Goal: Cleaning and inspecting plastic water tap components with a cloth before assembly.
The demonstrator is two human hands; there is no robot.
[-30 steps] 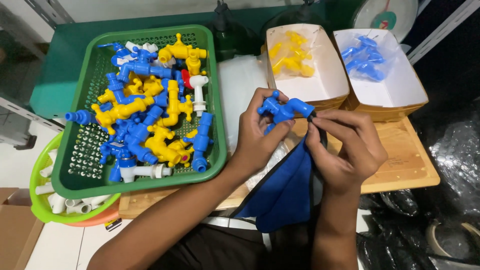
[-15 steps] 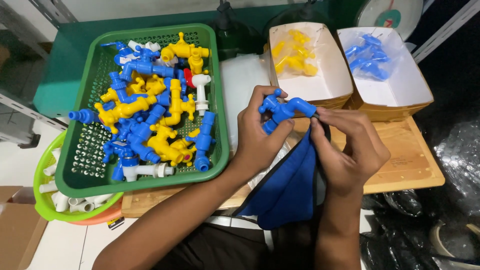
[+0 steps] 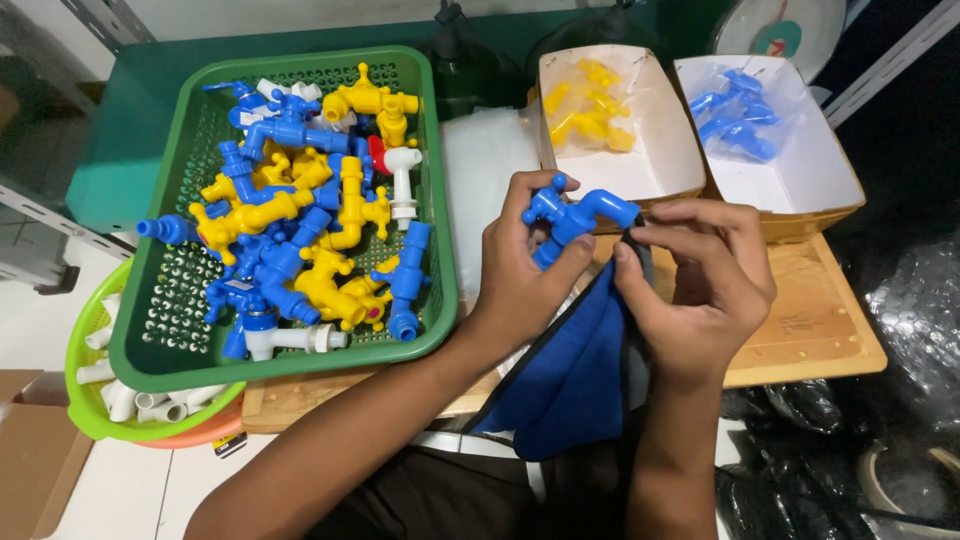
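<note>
Left hand [image 3: 520, 270] grips a blue plastic tap [image 3: 575, 215]; right hand [image 3: 705, 285] pinches a blue cloth pouch [image 3: 580, 370] (rim against the spout).

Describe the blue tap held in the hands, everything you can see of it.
The blue tap looks like moulded plastic, glossy and all one colour. It has a straight body, a curved spout bending down at its right end, and a small knobbed handle at its upper left. It lies roughly level above the wooden board, in front of the box of yellow taps. The left hand grips its body from below and behind; the right hand pinches a blue cloth against its spout. Its lower end is hidden.
</note>
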